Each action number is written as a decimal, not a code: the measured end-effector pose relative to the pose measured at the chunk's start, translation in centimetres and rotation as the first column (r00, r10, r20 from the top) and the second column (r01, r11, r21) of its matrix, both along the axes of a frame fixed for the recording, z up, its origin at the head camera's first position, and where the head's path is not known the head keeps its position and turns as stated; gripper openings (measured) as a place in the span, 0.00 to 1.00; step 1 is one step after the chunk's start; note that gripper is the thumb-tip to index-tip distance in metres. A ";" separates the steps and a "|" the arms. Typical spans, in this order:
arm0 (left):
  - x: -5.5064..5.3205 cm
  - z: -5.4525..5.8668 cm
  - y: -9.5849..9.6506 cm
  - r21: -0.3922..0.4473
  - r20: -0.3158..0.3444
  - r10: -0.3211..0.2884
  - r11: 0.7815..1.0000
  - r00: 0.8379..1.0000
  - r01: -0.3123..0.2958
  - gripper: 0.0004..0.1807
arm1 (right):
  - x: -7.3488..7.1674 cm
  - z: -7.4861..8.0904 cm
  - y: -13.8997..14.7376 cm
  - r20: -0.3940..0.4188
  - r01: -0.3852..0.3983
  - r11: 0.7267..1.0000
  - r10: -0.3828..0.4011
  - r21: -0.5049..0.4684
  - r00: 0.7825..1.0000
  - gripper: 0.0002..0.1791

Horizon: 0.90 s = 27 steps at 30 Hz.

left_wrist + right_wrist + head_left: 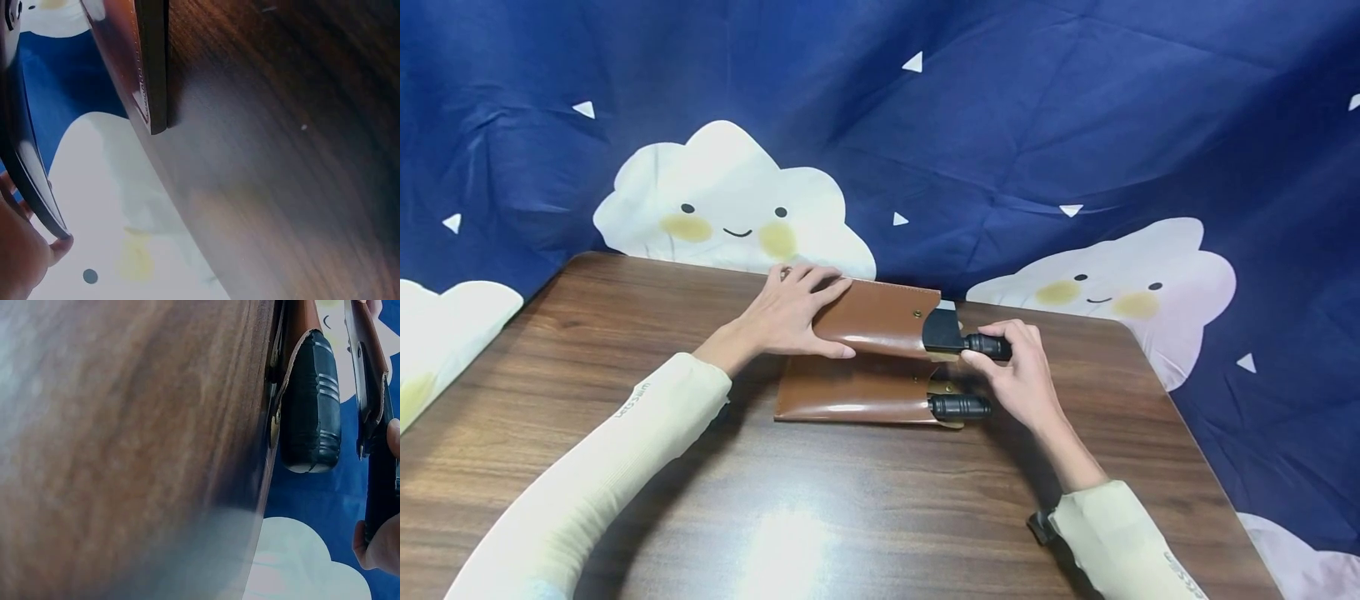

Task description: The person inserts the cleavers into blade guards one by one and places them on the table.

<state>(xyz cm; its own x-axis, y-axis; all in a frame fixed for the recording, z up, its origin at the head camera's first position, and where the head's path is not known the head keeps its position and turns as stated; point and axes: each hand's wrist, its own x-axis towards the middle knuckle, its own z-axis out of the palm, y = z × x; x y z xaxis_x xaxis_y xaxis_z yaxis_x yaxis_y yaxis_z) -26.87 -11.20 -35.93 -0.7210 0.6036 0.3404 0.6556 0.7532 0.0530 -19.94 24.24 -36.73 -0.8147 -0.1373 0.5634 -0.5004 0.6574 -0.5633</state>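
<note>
My left hand [797,312] grips the left end of a brown leather sheath [880,317], thumb on its near edge. My right hand [1026,375] holds the black ribbed handle of a broad-bladed knife [945,333]. A black part of its blade shows at the sheath's mouth; the rest is hidden inside. The wrist views show this sheath [28,156] raised off the table. A second brown sheath [850,400] lies on the table, nearer to me, with another black handle [962,407] sticking out to the right. In the right wrist view this handle [312,406] looks large and close.
Under everything is a wood-grain table [880,508], with a bright reflection in front of the sheaths. Behind its far edge hangs a blue curtain [985,125] printed with white clouds and small triangles.
</note>
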 end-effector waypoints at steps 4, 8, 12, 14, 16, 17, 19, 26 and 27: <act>0.0 0.1 0.1 0.004 0.003 -0.002 1.000 1.000 0.002 0.62 | 0.0 0.0 -0.1 0.001 0.005 1.000 -0.005 -0.006 1.000 0.20; 0.1 0.2 0.2 -0.001 0.007 0.004 1.000 1.000 -0.004 0.61 | 0.0 0.1 -0.2 -0.002 0.009 1.000 -0.009 -0.010 1.000 0.20; 0.0 0.1 0.3 -0.005 0.008 0.006 1.000 1.000 -0.006 0.61 | 0.0 0.2 -0.2 -0.007 0.013 1.000 -0.013 -0.012 1.000 0.20; 0.0 0.1 0.3 -0.005 0.005 0.006 1.000 1.000 -0.006 0.61 | 0.1 0.1 -0.3 -0.009 0.015 1.000 -0.016 -0.012 1.000 0.21; -0.1 0.1 0.4 -0.007 0.002 0.009 1.000 1.000 -0.009 0.61 | 0.1 0.1 -0.3 -0.011 0.016 1.000 -0.016 -0.011 1.000 0.21; -0.1 0.1 0.4 -0.008 0.000 0.011 1.000 1.000 -0.011 0.61 | 0.1 0.1 -0.4 -0.013 0.017 1.000 -0.017 -0.010 1.000 0.21; -0.1 0.0 0.4 -0.010 -0.003 0.012 1.000 1.000 -0.012 0.61 | 0.1 0.1 -0.4 -0.017 0.017 1.000 -0.017 -0.008 1.000 0.21; -0.1 0.0 0.6 -0.006 -0.018 0.010 1.000 1.000 -0.010 0.60 | 0.0 0.1 -0.5 -0.049 0.015 1.000 -0.015 -0.006 0.999 0.21; -0.1 0.1 0.6 -0.006 -0.020 0.009 1.000 1.000 -0.009 0.60 | 0.0 0.0 -0.5 -0.051 0.016 1.000 -0.016 -0.008 0.999 0.21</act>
<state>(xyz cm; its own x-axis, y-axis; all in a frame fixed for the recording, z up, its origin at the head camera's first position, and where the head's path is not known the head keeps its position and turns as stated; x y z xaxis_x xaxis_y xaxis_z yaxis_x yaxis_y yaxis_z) -26.94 -10.55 -35.86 -0.7194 0.5992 0.3513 0.6496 0.7594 0.0351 -19.95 23.74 -36.69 -0.7872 -0.1204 0.6049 -0.5180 0.6614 -0.5424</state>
